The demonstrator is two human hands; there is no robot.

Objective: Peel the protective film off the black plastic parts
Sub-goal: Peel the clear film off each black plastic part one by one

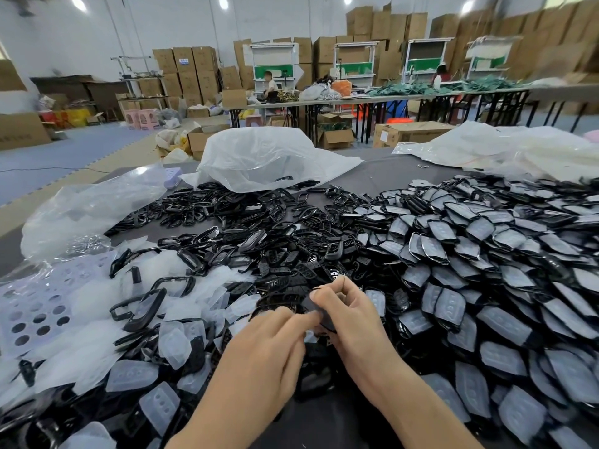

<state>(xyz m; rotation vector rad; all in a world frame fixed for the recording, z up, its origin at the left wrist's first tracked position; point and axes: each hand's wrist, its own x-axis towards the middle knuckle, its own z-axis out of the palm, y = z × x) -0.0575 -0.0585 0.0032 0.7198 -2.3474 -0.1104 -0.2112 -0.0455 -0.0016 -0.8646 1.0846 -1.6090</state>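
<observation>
Left hand (269, 348) and right hand (351, 319) meet over the middle of the worktop (382, 176), toward its near edge, both on one black part (321, 312). Right fingers (342, 288) are curled over the part's far side with the thumb on its face, a firm grip. Left fingers (299, 320) are bunched and mostly straight, tips pinching the part's left edge. Can't tell if the film on it is lifted, since the fingers cover the spot. The part is held just above the heap, not resting on it.

The right half of the worktop holds a big heap of filmed parts (486, 254): black shells with cloudy grey film on their faces, overlapping like scales and reaching the right edge and the near right corner. Centre toward the far edge is a loose heap of bare parts (259, 228), glossy black frames and button pads mixed together. On the near left, peeled films (168, 348) lie in a pale translucent drift, with a few black frames (136, 309) on top.

At the left edge is a pale perforated sheet (39, 306) with round holes, and a crumpled clear bag (90, 205) lies just beyond it. A white plastic bag (265, 157) sits at the far edge in the centre, touching the bare parts. More plastic sheeting (502, 147) lies at the far right corner.
</observation>
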